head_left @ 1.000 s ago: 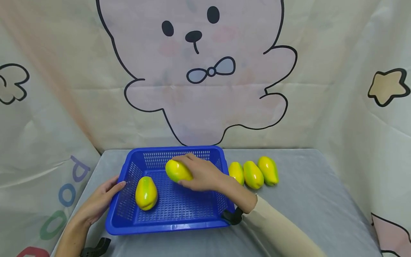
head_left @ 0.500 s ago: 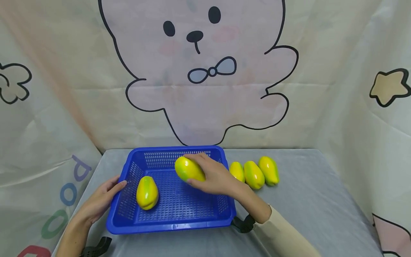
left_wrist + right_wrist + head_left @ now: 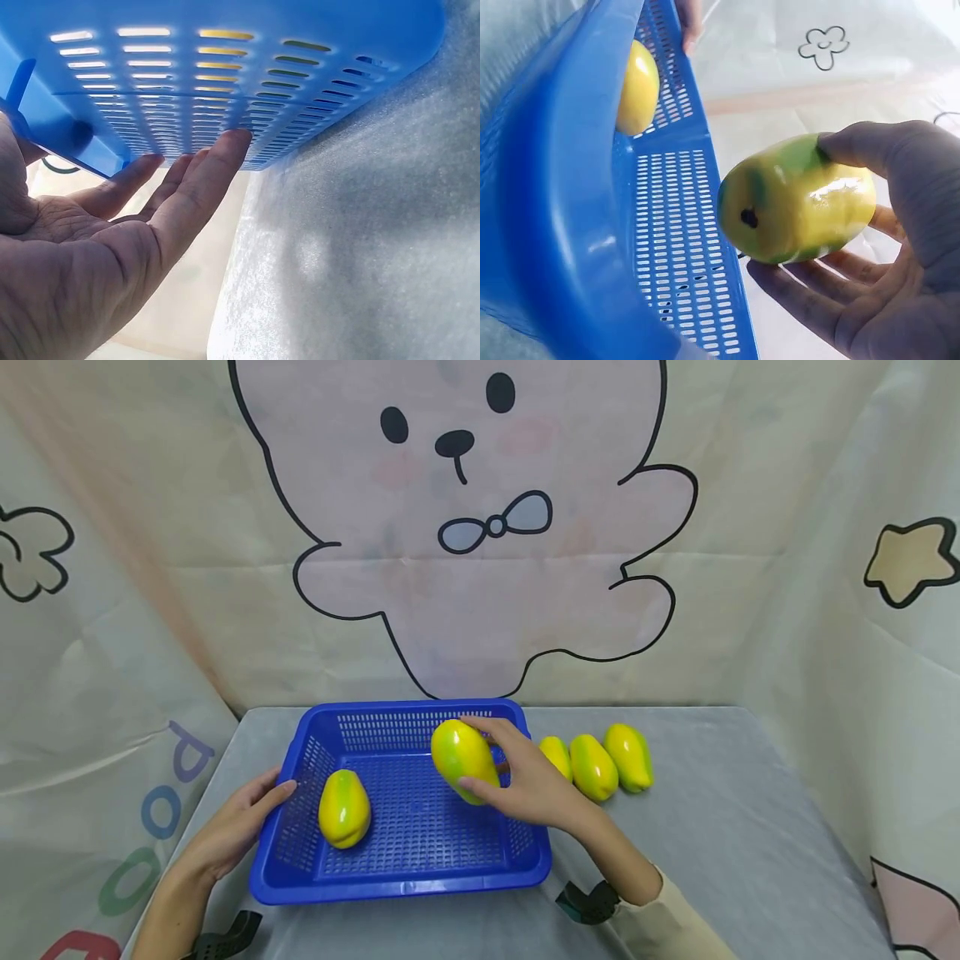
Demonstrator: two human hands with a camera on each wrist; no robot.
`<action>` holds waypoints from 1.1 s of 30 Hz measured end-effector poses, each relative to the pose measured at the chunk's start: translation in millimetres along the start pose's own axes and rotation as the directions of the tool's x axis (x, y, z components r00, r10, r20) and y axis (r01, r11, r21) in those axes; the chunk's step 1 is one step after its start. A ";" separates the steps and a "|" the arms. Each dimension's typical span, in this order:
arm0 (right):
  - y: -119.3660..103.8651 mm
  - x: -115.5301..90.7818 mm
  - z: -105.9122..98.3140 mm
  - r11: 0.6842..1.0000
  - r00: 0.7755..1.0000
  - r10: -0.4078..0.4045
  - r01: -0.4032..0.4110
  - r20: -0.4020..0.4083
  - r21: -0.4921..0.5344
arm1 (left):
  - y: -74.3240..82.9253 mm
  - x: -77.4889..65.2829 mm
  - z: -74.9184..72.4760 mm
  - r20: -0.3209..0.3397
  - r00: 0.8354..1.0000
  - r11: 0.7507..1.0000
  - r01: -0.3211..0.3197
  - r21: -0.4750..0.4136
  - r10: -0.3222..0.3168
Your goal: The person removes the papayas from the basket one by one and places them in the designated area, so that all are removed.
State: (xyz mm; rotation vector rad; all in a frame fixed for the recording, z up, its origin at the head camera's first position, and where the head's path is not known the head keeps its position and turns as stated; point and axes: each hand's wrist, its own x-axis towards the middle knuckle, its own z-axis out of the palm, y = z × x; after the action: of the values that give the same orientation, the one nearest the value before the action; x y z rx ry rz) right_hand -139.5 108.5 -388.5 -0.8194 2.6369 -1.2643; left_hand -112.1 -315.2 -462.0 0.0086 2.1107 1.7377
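Observation:
My right hand [image 3: 531, 785] grips a glossy yellow-green papaya [image 3: 463, 760] between thumb and fingers, above the right half of the blue plastic basket [image 3: 405, 888]. In the right wrist view this papaya [image 3: 799, 199] shows a dark spot at one end. A second papaya [image 3: 344, 810] lies inside the basket at the left. My left hand [image 3: 238, 822] holds the basket's left side, thumb over the rim. The left wrist view shows the fingers of that hand [image 3: 199, 187] against the slotted outer wall [image 3: 217, 97].
Three more papayas [image 3: 594, 767] lie in a row on the grey cloth-covered table [image 3: 720, 827], just right of the basket; the nearest is partly hidden by my right hand. A printed curtain [image 3: 480, 610] with a bear drawing hangs behind the table.
My right hand has moved right across the basket with the papaya, which has tilted to a more upright angle. My left hand and the basket stay in place.

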 end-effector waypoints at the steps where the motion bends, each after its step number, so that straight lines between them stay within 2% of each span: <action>1: 0.2 -1.9 -0.7 1.000 1.000 0.010 -0.010 -0.003 0.020 | 0.1 -0.1 -0.1 0.001 1.000 1.000 0.000 0.001 0.000; 14: 8.1 -30.6 -5.1 0.991 0.990 0.043 -0.025 -0.133 0.129 | 3.0 -0.5 -0.2 0.000 1.000 1.000 0.018 0.004 -0.018; 23: 17.4 -48.9 -11.1 0.984 0.968 0.058 -0.015 -0.243 0.176 | 3.8 -1.5 -0.8 -0.016 0.999 1.000 0.030 0.001 -0.030; 29: 26.5 -61.8 -15.5 0.982 0.949 0.060 -0.002 -0.309 0.187 | 2.1 0.7 -0.4 -0.008 1.000 1.000 0.016 -0.006 -0.016; 33: 32.9 -70.3 -17.3 0.979 0.939 0.096 -0.029 -0.330 0.204 | 2.1 1.0 -0.2 -0.004 1.000 1.000 0.013 -0.006 -0.013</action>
State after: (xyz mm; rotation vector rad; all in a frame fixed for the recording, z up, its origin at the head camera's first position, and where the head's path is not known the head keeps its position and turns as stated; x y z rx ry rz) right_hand -99.2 173.1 -411.3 -0.5215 2.6956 -1.7530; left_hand -113.6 -314.6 -460.3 -0.0102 2.1035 1.7381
